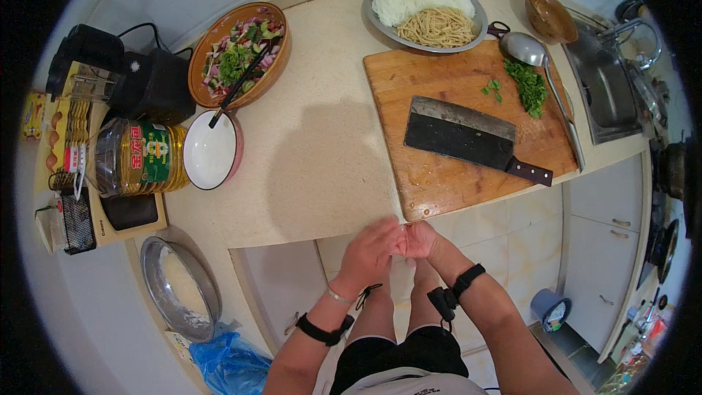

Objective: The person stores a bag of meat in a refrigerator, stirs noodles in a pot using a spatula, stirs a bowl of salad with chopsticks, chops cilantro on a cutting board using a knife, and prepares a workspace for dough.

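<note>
My left hand point(371, 247) and my right hand point(420, 240) meet at the counter's front edge, by the near left corner of a wooden cutting board point(439, 186). The left is blurred and lies partly over the right; whether anything is between them cannot be made out. On the board a cleaver point(458, 134) lies flat, its handle toward the near right. Chopped green herbs point(526, 88) form a pile at the board's far right, with a few loose leaves point(492, 89) beside it. A metal ladle point(562, 104) rests along the right side.
Behind the board stands a metal plate point(384, 37) of white and tan noodles. Leftward are a brown bowl point(282, 74) of chopped vegetables with chopsticks point(238, 88), a white bowl point(211, 151), an oil jug point(140, 156) and a metal basin point(151, 280) holding dough. A sink point(609, 93) is at right.
</note>
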Tool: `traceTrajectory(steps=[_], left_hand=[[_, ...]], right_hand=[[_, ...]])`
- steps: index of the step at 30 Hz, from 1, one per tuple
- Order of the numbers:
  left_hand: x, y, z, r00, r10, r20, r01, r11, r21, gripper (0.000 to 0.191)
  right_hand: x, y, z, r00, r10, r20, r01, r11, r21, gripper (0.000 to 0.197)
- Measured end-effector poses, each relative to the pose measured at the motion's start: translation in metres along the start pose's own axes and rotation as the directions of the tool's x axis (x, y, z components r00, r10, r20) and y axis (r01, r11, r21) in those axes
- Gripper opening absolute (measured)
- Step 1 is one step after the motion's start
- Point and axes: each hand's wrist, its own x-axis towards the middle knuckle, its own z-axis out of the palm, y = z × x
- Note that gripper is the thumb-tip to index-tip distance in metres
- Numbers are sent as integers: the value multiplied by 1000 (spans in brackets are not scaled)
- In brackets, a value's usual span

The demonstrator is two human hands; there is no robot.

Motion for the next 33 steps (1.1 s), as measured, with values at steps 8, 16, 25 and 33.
traceTrajectory(steps=[8,16,25,33], left_hand=[[55,-31,-9,994,76,-84,-55,971,231,26],[3,-14,12,998,49,-25,-43,972,230,34],[-32,18,11,982,35,187,-60,990,131,37],[-26,34,13,988,103,117,-113,990,82,23]], right_hand=[[9,10,48,947,-38,-320,-12,988,-154,56],[5,8,30,977,-104,-185,74,984,-159,48],[4,35,37,959,-57,-277,-19,964,-264,39],[-22,55,49,943,-192,-270,98,940,-327,39]])
